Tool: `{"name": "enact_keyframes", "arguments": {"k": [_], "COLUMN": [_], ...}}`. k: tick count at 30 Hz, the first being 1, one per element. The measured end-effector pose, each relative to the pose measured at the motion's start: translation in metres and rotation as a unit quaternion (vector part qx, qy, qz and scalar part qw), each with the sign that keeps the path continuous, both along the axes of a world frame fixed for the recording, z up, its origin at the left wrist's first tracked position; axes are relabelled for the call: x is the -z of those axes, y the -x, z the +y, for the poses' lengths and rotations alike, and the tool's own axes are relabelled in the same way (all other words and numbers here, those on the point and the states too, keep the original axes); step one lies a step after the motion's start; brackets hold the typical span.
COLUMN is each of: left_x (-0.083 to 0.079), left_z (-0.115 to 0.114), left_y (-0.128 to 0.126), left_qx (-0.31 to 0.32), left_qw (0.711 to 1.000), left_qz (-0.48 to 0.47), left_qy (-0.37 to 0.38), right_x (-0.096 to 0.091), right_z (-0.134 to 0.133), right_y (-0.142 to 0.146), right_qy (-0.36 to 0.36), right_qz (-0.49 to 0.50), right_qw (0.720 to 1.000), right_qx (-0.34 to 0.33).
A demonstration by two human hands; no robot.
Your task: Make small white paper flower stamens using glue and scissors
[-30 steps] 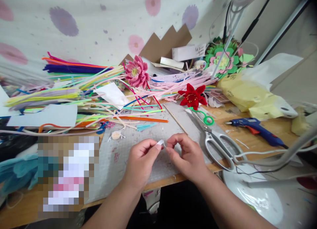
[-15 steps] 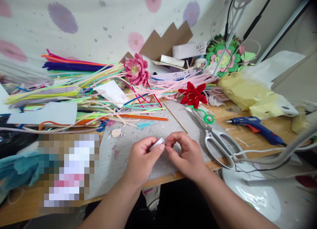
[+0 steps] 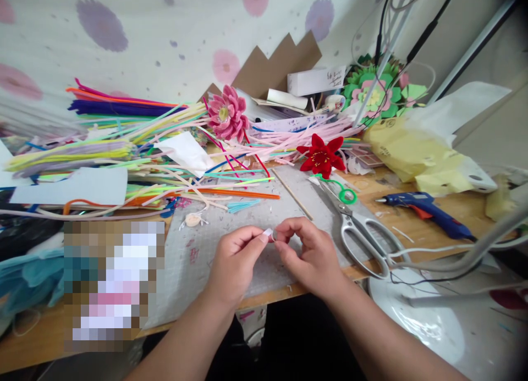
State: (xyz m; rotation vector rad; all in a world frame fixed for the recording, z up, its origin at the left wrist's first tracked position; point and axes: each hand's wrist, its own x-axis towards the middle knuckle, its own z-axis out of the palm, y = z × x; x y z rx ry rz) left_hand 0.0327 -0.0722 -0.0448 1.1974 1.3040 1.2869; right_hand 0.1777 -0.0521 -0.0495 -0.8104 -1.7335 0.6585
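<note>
My left hand (image 3: pixel 237 257) pinches a small white strip (image 3: pixel 268 232), paper or tape, between thumb and fingertips above the grey cutting mat (image 3: pixel 181 282). Close beside it, my right hand (image 3: pixel 307 254) is closed in a pinch, thumb against curled fingers. A thin pale curved end shows at its fingertips; what it is, and whether it joins the white strip, I cannot make out. Beyond my hands a thin wooden stick (image 3: pixel 292 194) lies on the mat. Scissors (image 3: pixel 350 224) with grey handles rest to the right of my right hand.
Bundles of coloured pipe cleaners (image 3: pixel 103 150) cover the left and back. A pink flower (image 3: pixel 228 114) and a red flower (image 3: pixel 322 155) stand behind the mat. At right lie a blue glue gun (image 3: pixel 429 213) and a yellow plastic bag (image 3: pixel 408 144). A lamp arm (image 3: pixel 466 254) crosses the right side.
The white strip has turned and now shows smaller and narrower at my left fingertips. Both hands stay almost in place; a pale curved end now shows between them.
</note>
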Motion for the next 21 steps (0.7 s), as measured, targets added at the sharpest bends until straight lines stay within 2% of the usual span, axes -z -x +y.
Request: {"name": "enact_keyframes", "arguments": {"k": [9, 16, 21], "left_x": [-0.0012, -0.0012, -0.0016], "left_z": [0.0003, -0.0001, -0.0002], "left_y": [-0.0002, 0.0003, 0.0004], "left_qx": [-0.02, -0.01, 0.001], "left_qw": [1.0, 1.0, 1.0], "left_qz": [-0.006, -0.005, -0.013], "left_qy": [0.012, 0.013, 0.008], "right_x": [-0.0023, -0.0053, -0.0045], "right_z": [0.0001, 0.0014, 0.0023], "right_y": [-0.0012, -0.0008, -0.0013], "right_qy": [-0.01, -0.064, -0.067], "right_qz": [-0.019, -0.033, -0.045], "right_qw": [1.0, 0.997, 0.997], "right_qx": [0.001, -0.013, -0.022]}}
